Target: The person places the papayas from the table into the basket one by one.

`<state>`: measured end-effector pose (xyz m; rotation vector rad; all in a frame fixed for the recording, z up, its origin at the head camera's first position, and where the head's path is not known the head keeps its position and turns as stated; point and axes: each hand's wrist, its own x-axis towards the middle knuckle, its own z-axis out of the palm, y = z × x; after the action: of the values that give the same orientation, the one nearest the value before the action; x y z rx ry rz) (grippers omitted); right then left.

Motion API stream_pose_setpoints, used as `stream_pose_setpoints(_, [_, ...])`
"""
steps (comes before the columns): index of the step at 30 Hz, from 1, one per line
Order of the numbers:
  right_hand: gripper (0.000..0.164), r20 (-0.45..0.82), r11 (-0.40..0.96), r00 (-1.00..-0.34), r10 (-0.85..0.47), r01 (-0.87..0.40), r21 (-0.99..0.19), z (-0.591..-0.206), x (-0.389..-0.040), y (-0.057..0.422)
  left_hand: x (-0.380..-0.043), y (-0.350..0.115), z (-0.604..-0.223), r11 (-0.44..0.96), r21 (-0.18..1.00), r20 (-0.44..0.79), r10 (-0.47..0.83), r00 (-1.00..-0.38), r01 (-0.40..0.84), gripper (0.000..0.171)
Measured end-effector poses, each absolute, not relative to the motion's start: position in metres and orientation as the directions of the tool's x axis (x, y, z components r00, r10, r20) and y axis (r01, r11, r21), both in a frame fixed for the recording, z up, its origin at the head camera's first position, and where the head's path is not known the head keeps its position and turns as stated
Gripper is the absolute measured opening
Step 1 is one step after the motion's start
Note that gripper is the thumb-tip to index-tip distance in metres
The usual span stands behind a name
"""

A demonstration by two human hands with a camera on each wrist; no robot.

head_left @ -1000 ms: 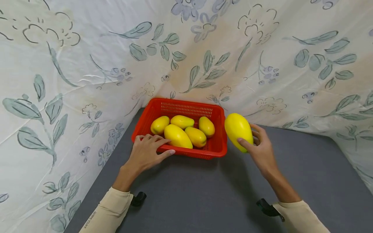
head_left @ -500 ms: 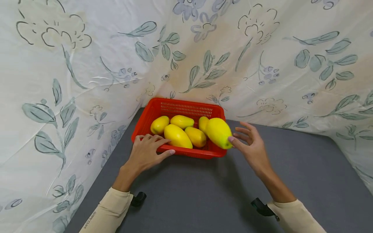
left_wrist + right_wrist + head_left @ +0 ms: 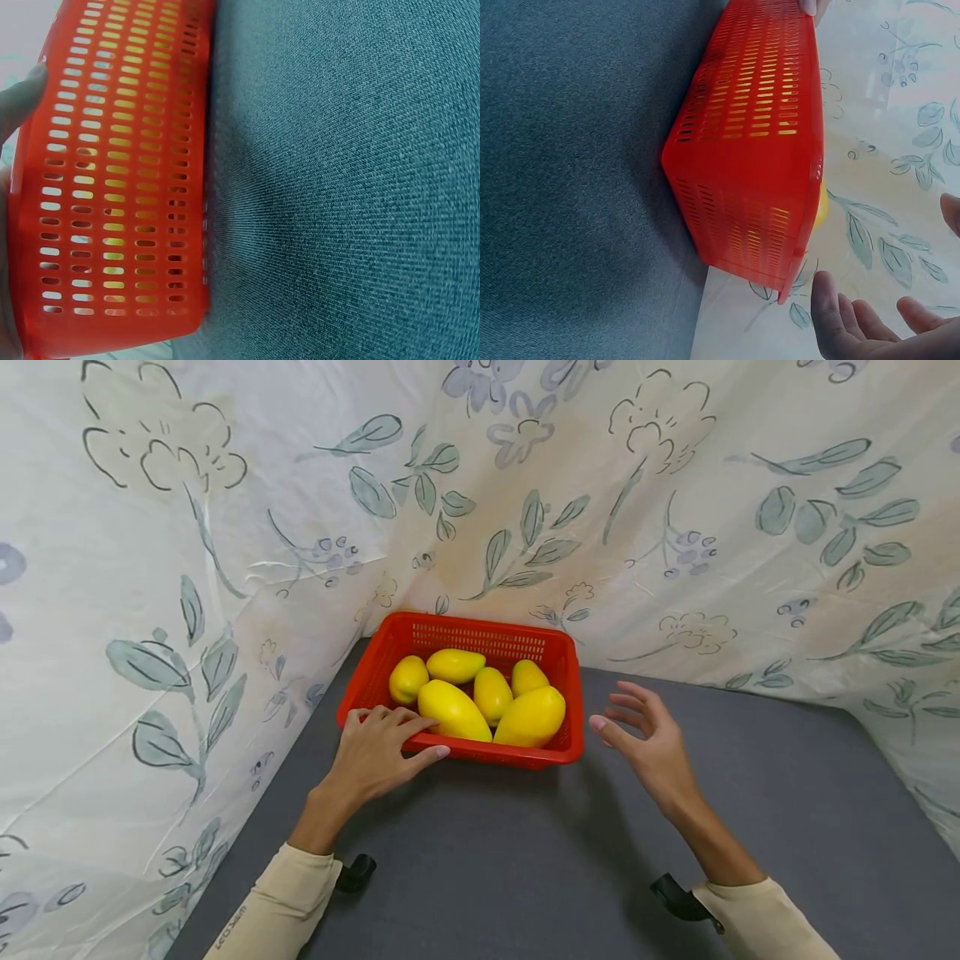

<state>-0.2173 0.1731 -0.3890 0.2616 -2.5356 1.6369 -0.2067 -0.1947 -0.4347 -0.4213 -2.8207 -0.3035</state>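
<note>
A red plastic basket (image 3: 480,625) with slotted walls stands at the back of the grey surface and holds several yellow mangoes. Over its near left rim my left hand (image 3: 378,752) bends its fingers, with the thumb along the outside of the front wall; the left wrist view shows that thumb (image 3: 22,101) at the rim. A large mango (image 3: 531,718) lies in the basket's near right corner, touching its neighbours. Just right of the basket, my right hand (image 3: 648,747) hovers with spread, loosely bent fingers and holds nothing. The basket's front wall (image 3: 742,165) faces the right wrist view.
White floral cloth (image 3: 675,527) hangs behind the basket and along the left side. The grey surface (image 3: 495,860) extends in front and to the right. A black wrist strap device (image 3: 678,897) sits at the right sleeve, another (image 3: 356,872) at the left.
My right hand carried the large mango left over the basket and let go of it. It now lies inside, and the other mangoes have shifted. My left hand has stayed in place.
</note>
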Motion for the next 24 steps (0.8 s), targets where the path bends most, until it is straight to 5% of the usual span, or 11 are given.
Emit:
stream_pose_setpoints(12, [0.066,0.192,0.511,-0.97,-0.151,-0.243,-0.825,-0.4,-0.211,0.198,-0.206,-0.195,-0.433,0.935,0.169,0.281,0.259,-0.924,0.313,0.065])
stream_pose_setpoints(18, [0.064,0.236,0.715,-0.945,-0.226,-0.325,-0.619,-0.415,-0.209,0.235,-0.204,-0.198,-0.43,0.94,0.167,0.246,0.253,-0.936,0.298,0.073])
stream_pose_setpoints(24, [0.074,0.195,0.904,-0.954,-0.226,-0.28,-0.324,-0.418,-0.218,0.287,-0.208,-0.201,-0.425,0.945,0.135,0.314,0.243,-0.918,0.297,0.074])
